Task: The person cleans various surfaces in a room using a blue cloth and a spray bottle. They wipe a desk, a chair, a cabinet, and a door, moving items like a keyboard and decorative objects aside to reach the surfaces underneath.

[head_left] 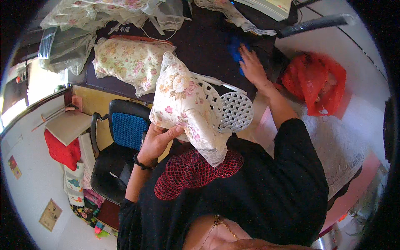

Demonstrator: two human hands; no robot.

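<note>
My left hand grips the lower edge of a white lattice stand or basket, over which hangs a floral cloth with a lace edge. The thumb lies on the cloth. Farther right, my right hand rests on a blue cloth on the dark tabletop; its fingers are extended over the cloth, and whether they grip it is hard to see. A second floral cloth cover lies over something at the table's left part.
Lace-edged floral fabric is heaped at the table's back left. A red plastic bag stands right of the table. A black office chair with a blue mesh back is at left. A white box-like object sits at the back right.
</note>
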